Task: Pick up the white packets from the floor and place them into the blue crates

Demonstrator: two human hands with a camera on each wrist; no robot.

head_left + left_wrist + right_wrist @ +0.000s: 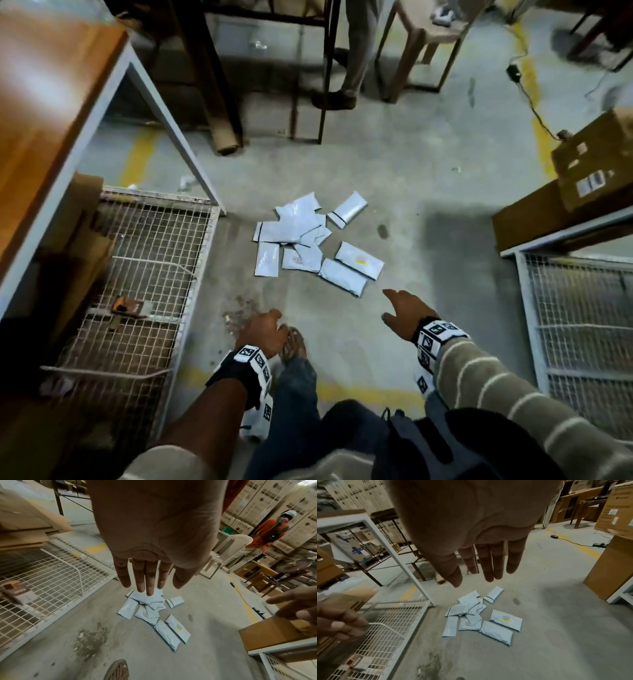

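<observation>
Several white packets point(310, 241) lie in a loose, overlapping pile on the concrete floor ahead of me. One of them carries a yellow-marked label point(359, 260). My left hand point(265, 330) hangs below and left of the pile, empty, its fingers point(147, 577) straight and pointing at the packets point(154, 614). My right hand point(402, 310) reaches out just short of the nearest packet point(344, 277), holding nothing, its fingers point(488, 563) extended above the pile point(481, 615). No blue crate shows in any view.
A white wire-mesh rack point(144, 274) under a wooden tabletop point(51, 85) flanks the left; another mesh rack point(582, 325) and cardboard boxes point(596, 164) flank the right. My sandalled foot point(294, 346) stands near the left hand. A person's legs point(352, 68) and a cable point(534, 109) lie beyond.
</observation>
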